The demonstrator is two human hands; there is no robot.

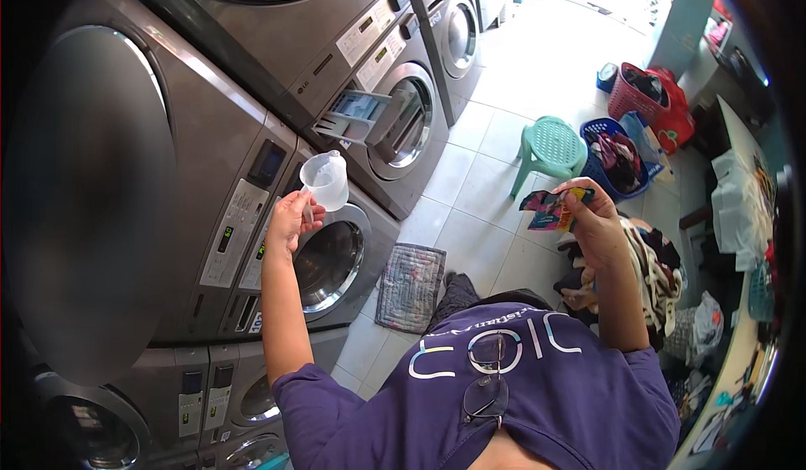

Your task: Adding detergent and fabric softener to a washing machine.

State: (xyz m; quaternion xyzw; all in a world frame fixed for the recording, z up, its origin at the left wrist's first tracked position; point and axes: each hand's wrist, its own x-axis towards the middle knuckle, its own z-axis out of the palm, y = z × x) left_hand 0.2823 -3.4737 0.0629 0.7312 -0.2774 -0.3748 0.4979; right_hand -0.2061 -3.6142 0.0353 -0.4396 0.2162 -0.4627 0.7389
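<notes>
My left hand (295,218) grips the handle of a translucent plastic measuring jug (326,182), held upright in front of the stacked washing machines. Whether anything is in the jug I cannot tell. Beyond it, the detergent drawer (362,120) of a grey front-loading washer (403,187) is pulled out, its compartments showing. Off to the right, my right hand (587,209) pinches a colourful foil sachet (554,209) by one end. The sachet looks crumpled, with an uneven edge. Jug and sachet are well apart.
A green plastic stool (554,146) stands on the tiled floor, beside a blue laundry basket (639,183) of clothes. Behind are a pink basket (655,114) and a red bag (680,117). A quilted mat (410,287) lies near my feet. Clothes (655,275) are heaped at right.
</notes>
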